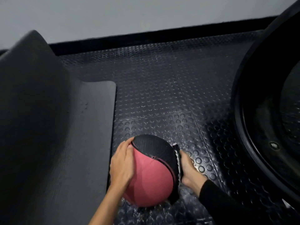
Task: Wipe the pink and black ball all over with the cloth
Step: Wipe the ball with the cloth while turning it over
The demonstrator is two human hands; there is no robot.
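The pink and black ball (149,174) sits on the studded black rubber floor (170,95) near the bottom middle of the head view. My left hand (121,166) lies flat against the ball's left side, fingers spread over the pink panel. My right hand (189,168) presses a dark cloth with a pale edge (177,161) against the ball's right side. The cloth is pinned between my palm and the ball, so most of it is hidden.
A dark foam mat (90,127) lies on the left, its far part curling up against the grey wall (146,13). A large black round object with a rim (259,111) fills the right side.
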